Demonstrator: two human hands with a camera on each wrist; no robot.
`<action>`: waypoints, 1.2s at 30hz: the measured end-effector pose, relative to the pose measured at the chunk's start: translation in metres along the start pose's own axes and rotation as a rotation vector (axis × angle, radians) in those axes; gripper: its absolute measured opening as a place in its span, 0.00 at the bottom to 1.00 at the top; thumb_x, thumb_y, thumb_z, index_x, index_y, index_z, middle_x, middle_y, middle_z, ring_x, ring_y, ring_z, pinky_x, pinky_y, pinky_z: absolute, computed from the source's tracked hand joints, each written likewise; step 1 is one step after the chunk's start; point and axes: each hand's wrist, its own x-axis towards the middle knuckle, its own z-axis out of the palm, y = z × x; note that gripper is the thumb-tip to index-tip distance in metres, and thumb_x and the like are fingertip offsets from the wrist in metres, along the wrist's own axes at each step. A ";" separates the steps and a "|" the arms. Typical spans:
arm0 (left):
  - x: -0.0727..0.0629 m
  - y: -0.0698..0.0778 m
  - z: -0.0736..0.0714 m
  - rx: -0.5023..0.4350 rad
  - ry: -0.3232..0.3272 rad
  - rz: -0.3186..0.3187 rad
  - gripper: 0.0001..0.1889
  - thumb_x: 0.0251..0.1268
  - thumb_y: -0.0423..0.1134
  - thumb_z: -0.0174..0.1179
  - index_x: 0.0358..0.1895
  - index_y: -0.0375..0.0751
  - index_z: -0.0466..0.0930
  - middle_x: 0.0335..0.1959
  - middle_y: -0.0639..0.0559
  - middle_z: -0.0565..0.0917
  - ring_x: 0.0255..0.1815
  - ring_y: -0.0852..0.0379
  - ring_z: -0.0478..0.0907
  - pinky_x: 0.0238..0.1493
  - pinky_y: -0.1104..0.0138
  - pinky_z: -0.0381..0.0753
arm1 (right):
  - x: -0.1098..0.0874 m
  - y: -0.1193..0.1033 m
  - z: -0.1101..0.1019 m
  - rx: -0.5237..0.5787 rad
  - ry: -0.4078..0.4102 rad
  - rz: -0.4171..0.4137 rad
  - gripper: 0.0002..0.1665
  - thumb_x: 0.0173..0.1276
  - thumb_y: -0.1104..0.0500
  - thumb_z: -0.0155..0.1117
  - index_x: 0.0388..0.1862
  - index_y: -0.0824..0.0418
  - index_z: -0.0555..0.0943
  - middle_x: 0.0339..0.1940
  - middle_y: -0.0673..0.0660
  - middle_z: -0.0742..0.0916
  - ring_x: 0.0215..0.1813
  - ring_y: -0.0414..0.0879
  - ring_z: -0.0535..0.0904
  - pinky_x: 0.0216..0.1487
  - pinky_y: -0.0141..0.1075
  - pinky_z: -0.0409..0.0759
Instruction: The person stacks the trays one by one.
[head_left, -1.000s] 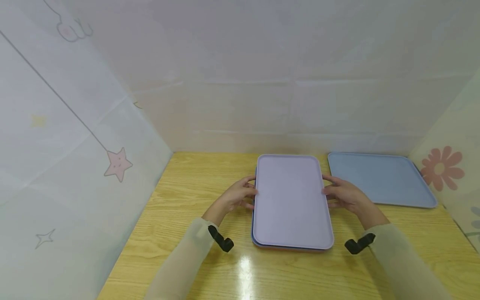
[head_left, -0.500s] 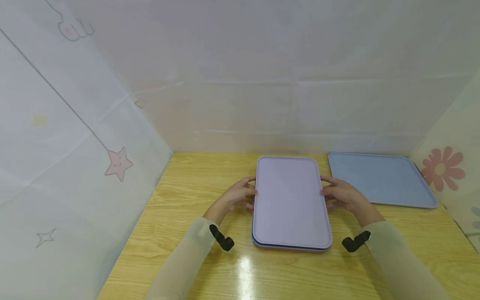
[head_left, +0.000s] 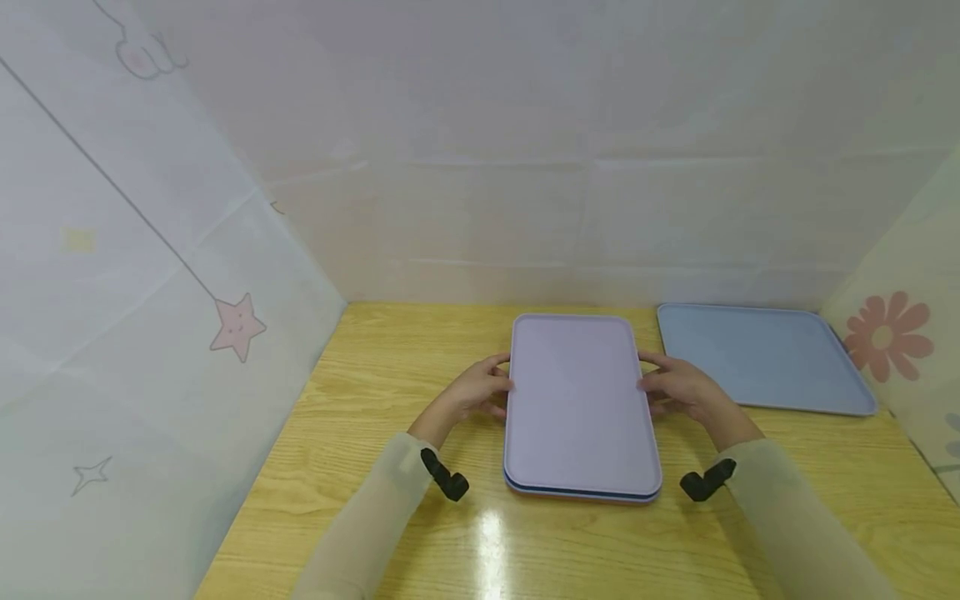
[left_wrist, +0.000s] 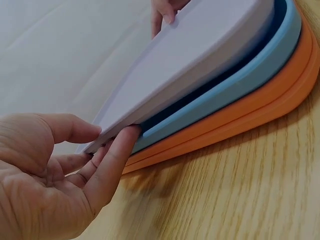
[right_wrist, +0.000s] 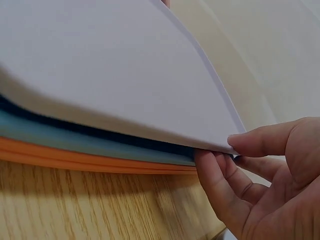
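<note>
A lavender tray lies level on top of a stack, its long sides to the left and right. My left hand pinches its left long edge, thumb on the rim and fingers curled beneath. At the opposite edge my right hand pinches the rim likewise. Below it, the left wrist view shows a light blue tray and orange trays at the bottom. A dark blue band shows between the lavender and light blue rims. Whether the lavender tray fully rests on the stack, I cannot tell.
A separate grey-blue tray lies at the back right of the wooden table, close to the right hand. Pale printed sheets stand as walls at the back and both sides.
The lavender tray has shifted slightly toward the person and its right edge has come left, more squarely over the stack. The right hand has moved a little left with it; the left hand barely moved.
</note>
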 end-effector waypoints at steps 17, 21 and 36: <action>-0.001 0.001 0.001 0.013 -0.017 -0.005 0.37 0.69 0.28 0.59 0.80 0.42 0.57 0.48 0.42 0.72 0.46 0.49 0.78 0.36 0.57 0.90 | 0.002 0.005 -0.001 -0.072 0.044 0.060 0.46 0.72 0.63 0.63 0.83 0.60 0.53 0.44 0.58 0.86 0.40 0.47 0.83 0.48 0.45 0.87; -0.003 0.000 0.000 0.018 -0.013 -0.005 0.38 0.68 0.28 0.60 0.80 0.42 0.56 0.47 0.42 0.72 0.44 0.50 0.78 0.36 0.57 0.90 | 0.004 0.007 0.001 -0.081 0.047 0.056 0.45 0.72 0.63 0.63 0.83 0.59 0.54 0.41 0.57 0.84 0.38 0.46 0.82 0.46 0.43 0.86; -0.005 0.000 0.000 0.084 -0.008 -0.008 0.40 0.67 0.29 0.61 0.80 0.41 0.54 0.46 0.43 0.74 0.43 0.51 0.78 0.39 0.53 0.90 | 0.005 0.011 0.004 -0.016 0.070 0.048 0.44 0.72 0.65 0.61 0.83 0.60 0.53 0.35 0.55 0.81 0.33 0.43 0.79 0.38 0.36 0.86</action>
